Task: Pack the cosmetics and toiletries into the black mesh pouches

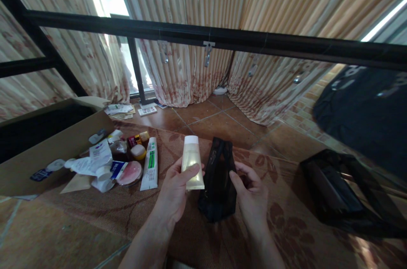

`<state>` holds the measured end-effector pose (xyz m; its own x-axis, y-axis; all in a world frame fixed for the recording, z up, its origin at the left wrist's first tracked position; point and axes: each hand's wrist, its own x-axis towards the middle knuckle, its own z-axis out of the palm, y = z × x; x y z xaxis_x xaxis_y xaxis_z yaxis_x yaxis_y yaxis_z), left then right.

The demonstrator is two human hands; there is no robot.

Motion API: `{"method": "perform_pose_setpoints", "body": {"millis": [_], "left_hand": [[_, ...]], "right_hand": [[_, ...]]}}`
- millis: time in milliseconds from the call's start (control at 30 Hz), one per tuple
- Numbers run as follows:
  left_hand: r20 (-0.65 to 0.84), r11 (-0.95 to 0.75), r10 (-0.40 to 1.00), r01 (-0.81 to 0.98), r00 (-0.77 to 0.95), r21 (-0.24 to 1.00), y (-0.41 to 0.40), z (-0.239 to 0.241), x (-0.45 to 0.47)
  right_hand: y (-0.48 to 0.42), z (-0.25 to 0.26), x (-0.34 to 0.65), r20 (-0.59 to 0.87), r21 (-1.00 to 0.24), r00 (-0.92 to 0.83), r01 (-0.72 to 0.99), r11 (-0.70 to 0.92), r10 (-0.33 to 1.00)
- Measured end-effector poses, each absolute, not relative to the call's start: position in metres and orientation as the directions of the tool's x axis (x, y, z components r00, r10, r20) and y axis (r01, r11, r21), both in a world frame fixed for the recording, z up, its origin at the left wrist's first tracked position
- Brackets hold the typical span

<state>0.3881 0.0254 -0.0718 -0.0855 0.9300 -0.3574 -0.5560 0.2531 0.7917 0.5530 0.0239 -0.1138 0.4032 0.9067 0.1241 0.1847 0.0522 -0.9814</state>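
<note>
My left hand (177, 188) grips a pale yellow tube with a white cap (192, 161), held upright with the cap pointing away from me. My right hand (251, 194) holds a black mesh pouch (219, 180) by its right side, just to the right of the tube. Tube and pouch touch or nearly touch. Both are held above a brown patterned rug (286, 235).
A heap of toiletries (122, 163) lies on the rug at the left, with a white and green tube (150, 163) nearest my hands. A cardboard box (47, 141) stands behind it. A black mesh bag (343, 192) lies at the right. Curtains and a black rail cross behind.
</note>
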Motion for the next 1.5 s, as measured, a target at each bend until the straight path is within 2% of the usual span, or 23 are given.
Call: {"method": "perform_pose_setpoints", "body": {"millis": [200,533,967,1333,1500], "left_hand": [[-0.375,0.261,0.921,-0.547,-0.105,0.796,0.026,-0.071,0.386],[-0.364,0.264,0.912,-0.407,-0.190,0.874,0.030,-0.067,0.379],[-0.375,0.260,0.901,-0.418,-0.220,0.870,0.030,-0.064,0.385],[-0.383,0.204,0.883,-0.513,-0.271,0.834,0.035,-0.067,0.373],[-0.327,0.192,0.902,-0.418,-0.281,0.888,0.038,-0.074,0.361]], "right_hand": [[0.025,-0.117,0.554,0.110,-0.982,0.415,0.188,0.033,0.903],[0.026,-0.118,0.554,0.136,-0.982,0.412,0.176,0.067,0.901],[0.026,-0.123,0.555,0.193,-0.975,0.410,0.184,0.127,0.892],[0.024,-0.121,0.553,0.223,-0.962,0.368,0.233,0.142,0.903],[0.024,-0.121,0.554,0.246,-0.953,0.354,0.259,0.158,0.903]]}}
